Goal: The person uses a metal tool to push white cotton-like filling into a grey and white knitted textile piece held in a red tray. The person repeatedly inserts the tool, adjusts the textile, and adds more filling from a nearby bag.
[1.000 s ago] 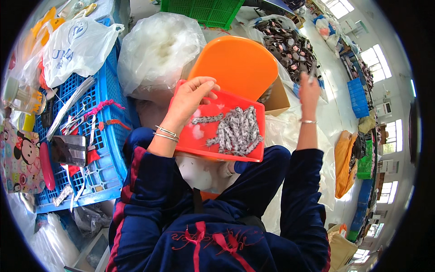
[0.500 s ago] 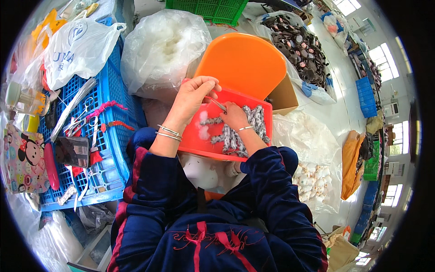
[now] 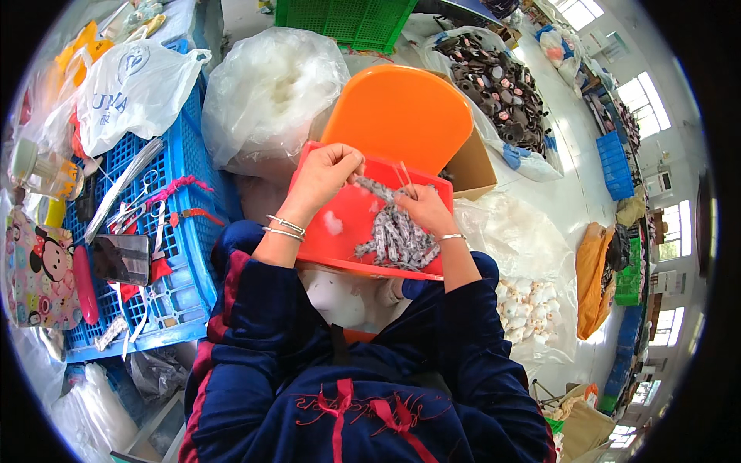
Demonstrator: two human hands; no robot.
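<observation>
A red tray (image 3: 320,247) lies across my lap, with a pile of grey mottled fuzzy strips (image 3: 397,239) on its right side. One similar grey fuzzy strip (image 3: 377,187) stretches between my hands. My left hand (image 3: 328,176) pinches its left end between thumb and fingers. Closed around slim metal tweezers (image 3: 404,174), my right hand (image 3: 426,210) sits at the strip's other end; whether its fingers also grip the strip is hidden. A tuft of white stuffing (image 3: 333,223) rests on the tray below my left hand.
An orange seat (image 3: 397,116) stands beyond the tray, beside a bag of white stuffing (image 3: 274,89). At left, a blue crate (image 3: 181,262) bears scissors (image 3: 139,193) and a phone (image 3: 122,258). To the right lies a bag of small white pieces (image 3: 532,309).
The tweezers have swung from pointing left to pointing up. My right hand has shifted right, and my left hand has lowered; a grey strip now spans between them.
</observation>
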